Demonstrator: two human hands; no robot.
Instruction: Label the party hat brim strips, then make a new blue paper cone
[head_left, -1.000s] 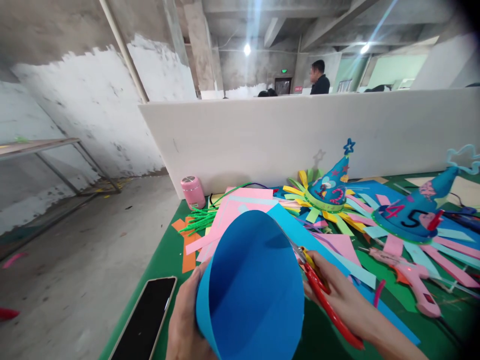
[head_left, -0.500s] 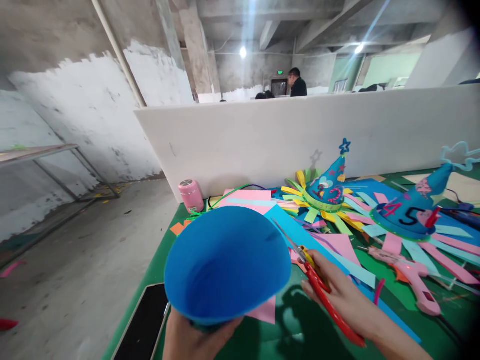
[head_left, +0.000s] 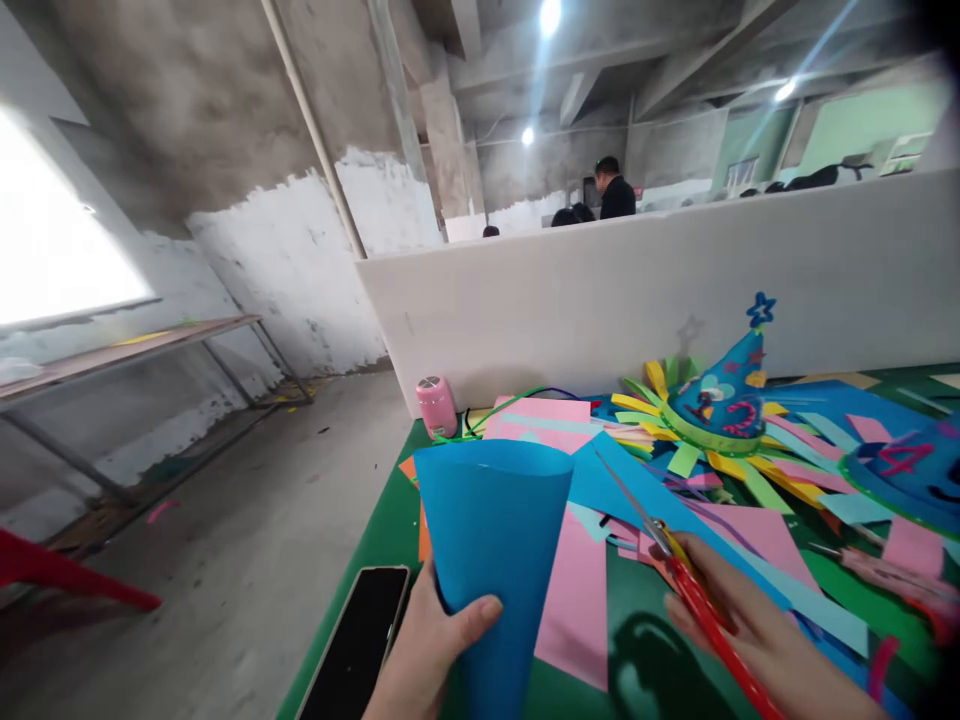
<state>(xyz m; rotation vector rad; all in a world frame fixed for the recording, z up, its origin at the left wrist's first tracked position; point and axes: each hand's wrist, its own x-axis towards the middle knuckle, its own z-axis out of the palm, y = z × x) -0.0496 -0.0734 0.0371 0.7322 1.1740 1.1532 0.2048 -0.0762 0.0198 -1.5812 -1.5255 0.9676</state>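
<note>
A blue paper cone [head_left: 495,530], wide end up and narrow end down, is gripped in my left hand [head_left: 439,635], thumb across its near side. My right hand [head_left: 742,610] holds scissors [head_left: 694,590] with red and yellow handles. Their metal blades point up and left, to the right of the cone and apart from it. Beneath the blades lies a strip of blue paper [head_left: 637,480]. Pink paper [head_left: 576,610] rests on the green table behind the cone. The cone's tip is outside the view.
A phone [head_left: 356,640] lies at the table's left edge. A pink canister [head_left: 436,406] stands at the back, before a white partition [head_left: 562,310]. Decorated blue party hats [head_left: 724,395] and a pink glue gun [head_left: 892,580] are on the right. Beyond the partition is a person [head_left: 616,195].
The cone has tipped from its open mouth facing me to nearly upright, showing its outer side. The view has swung left. The scissors stay in my right hand.
</note>
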